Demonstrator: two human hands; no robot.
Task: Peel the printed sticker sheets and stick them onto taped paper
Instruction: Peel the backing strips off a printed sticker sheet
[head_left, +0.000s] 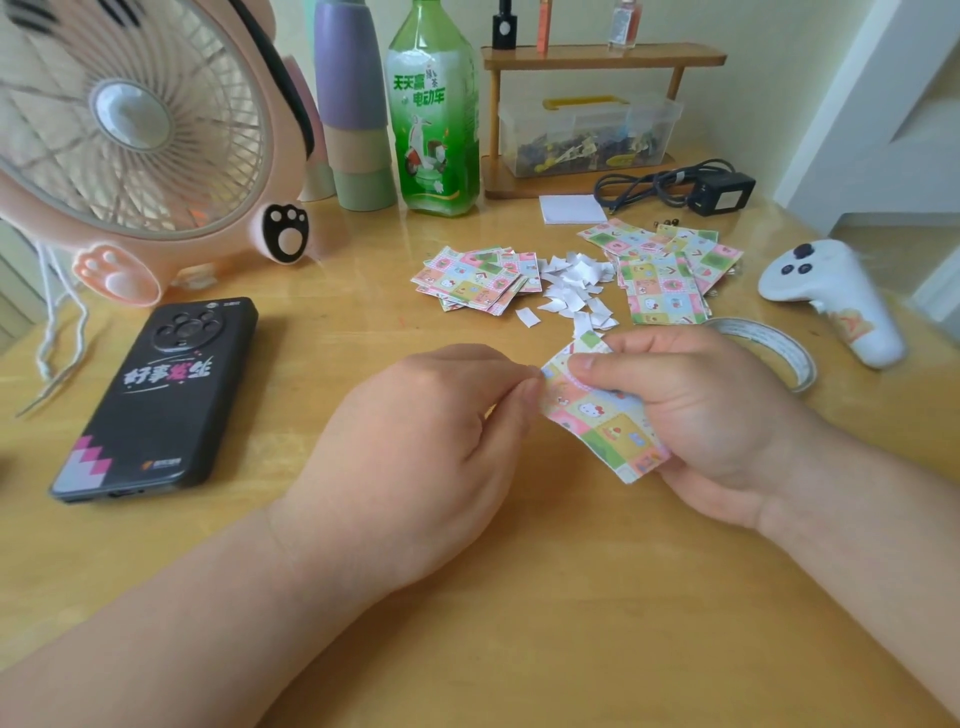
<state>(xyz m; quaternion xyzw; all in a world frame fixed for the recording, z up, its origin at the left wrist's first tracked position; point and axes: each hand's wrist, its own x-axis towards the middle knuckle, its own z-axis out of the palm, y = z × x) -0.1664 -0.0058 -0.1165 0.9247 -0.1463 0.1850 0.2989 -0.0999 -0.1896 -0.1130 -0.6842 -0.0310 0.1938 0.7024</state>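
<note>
A small colourful printed sticker sheet (605, 421) is held above the wooden table (519, 597). My right hand (701, 415) grips it from the right, thumb on top. My left hand (441, 447) pinches the sheet's left edge between thumb and fingertips. Two piles of the same printed sheets lie further back, the left pile (478, 280) and the right pile (670, 270). Between them is a heap of white backing scraps (571, 286). A roll of clear tape (769, 348) lies just right of my right hand.
A black phone (161, 395) lies at the left, with a pink fan (135, 135) behind it. A green bottle (434, 109), a pastel bottle (353, 104), a wooden shelf with a clear box (587, 135), a white pad (571, 209), a black charger (717, 192) and a white controller (831, 291) line the back and right.
</note>
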